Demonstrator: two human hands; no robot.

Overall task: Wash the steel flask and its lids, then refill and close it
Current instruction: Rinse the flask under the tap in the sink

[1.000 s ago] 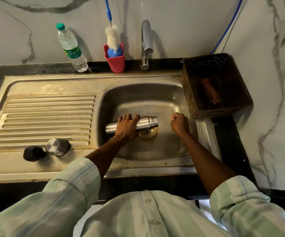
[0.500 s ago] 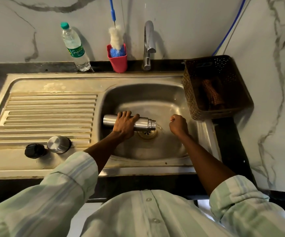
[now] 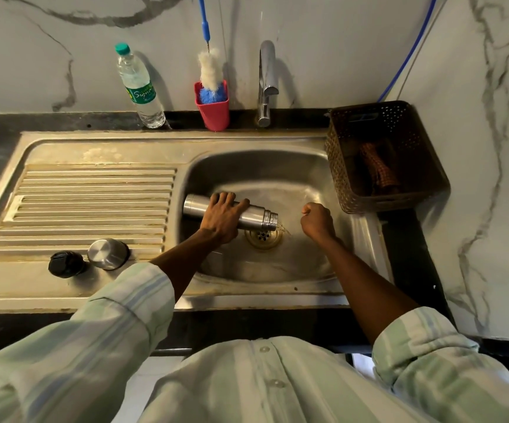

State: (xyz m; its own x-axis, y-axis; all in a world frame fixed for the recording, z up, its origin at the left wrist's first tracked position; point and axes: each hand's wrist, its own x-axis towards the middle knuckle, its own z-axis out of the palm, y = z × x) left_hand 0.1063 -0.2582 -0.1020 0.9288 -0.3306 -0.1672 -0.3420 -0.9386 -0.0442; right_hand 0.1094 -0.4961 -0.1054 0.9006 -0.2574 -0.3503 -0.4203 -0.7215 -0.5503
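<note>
steel flask (image 3: 256,217) lies nearly flat over the sink (image 3: 265,166) basin, left hand (image 3: 221,216) wrapped round its mid-body, fingers (image 3: 227,197) curled over the top. open mouth just past the fingertips, tipped at the drain (image 3: 263,236), water trickling out. right hand (image 3: 317,222) is a closed fist holding nothing, near the mouth. flask prob stiff, smooth, wet so slippery, lighter as it empties; mid-body grip looks best. black lid (image 3: 65,264) & steel cap (image 3: 107,254) sit well left of the fingers on the drainboard.

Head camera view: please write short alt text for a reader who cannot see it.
A left hand holds a steel flask sideways, pouring water over the sink drain; the right hand is a fist beside it. Two lids rest on the drainboard.
</note>
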